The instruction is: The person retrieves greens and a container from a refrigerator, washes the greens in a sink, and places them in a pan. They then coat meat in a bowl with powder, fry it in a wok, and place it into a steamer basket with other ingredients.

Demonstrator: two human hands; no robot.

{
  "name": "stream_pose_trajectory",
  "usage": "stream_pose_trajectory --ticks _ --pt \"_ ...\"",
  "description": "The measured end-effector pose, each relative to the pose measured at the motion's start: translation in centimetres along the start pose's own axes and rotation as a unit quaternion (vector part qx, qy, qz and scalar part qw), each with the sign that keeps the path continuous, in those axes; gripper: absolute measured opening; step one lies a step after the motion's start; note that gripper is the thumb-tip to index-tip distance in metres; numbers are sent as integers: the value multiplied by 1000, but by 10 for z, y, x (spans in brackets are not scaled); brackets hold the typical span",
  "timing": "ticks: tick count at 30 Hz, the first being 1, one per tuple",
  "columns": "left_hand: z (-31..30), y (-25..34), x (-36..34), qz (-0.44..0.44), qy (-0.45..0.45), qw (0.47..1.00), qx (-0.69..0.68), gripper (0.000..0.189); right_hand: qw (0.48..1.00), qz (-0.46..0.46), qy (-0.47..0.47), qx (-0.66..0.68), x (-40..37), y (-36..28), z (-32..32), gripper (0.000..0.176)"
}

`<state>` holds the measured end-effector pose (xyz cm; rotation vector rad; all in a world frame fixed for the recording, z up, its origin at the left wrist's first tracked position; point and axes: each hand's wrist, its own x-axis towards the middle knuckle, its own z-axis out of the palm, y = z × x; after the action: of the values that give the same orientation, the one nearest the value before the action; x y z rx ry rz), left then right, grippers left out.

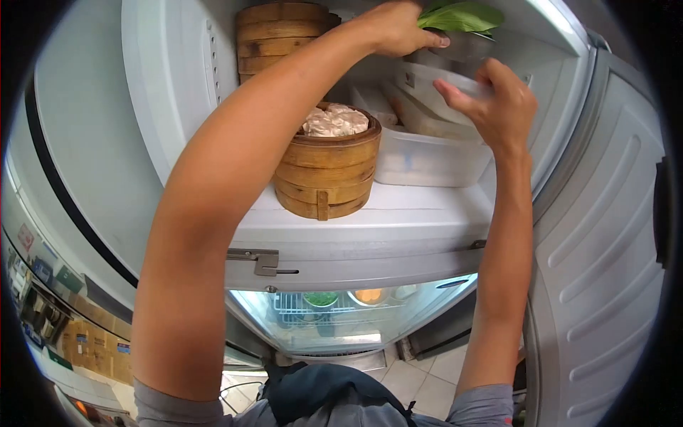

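My left fingers [436, 40] meet glossy green leaves [466, 17], my right fingers [492, 70] a translucent white plastic tub [427, 84]; I can't tell if either clamps. Below: a round brown bamboo steamer [329, 167].

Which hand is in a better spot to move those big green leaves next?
Probably the left hand: it's right beside the green leaves. The right hand is lower down, by the edge of a white container.

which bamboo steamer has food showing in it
The front bamboo steamer, nearest the shelf's edge; pale food shows inside, unlike the back stack.
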<state>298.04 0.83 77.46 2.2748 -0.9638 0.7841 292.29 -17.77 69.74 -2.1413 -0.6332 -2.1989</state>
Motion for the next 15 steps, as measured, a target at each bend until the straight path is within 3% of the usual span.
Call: stream_pose_trajectory --ticks 3,6,11,13,15 --pt "-14 -6 -9 60 10 997 -54 47 1000 6 8 15 -5 -11 -35 56" --pt "-29 -10 -17 11 -1 990 -140 46 1000 -2 4 1 -7 -28 -67 56" --pt "-35 -13 -19 -43 42 997 -55 45 999 28 -19 19 1 -55 -110 50" --pt "-18 -31 15 -106 -34 994 19 40 1000 18 -20 7 1 -63 -124 49" --pt "17 -57 45 -109 -64 992 3 35 1000 9 -16 3 1 -69 -137 48"
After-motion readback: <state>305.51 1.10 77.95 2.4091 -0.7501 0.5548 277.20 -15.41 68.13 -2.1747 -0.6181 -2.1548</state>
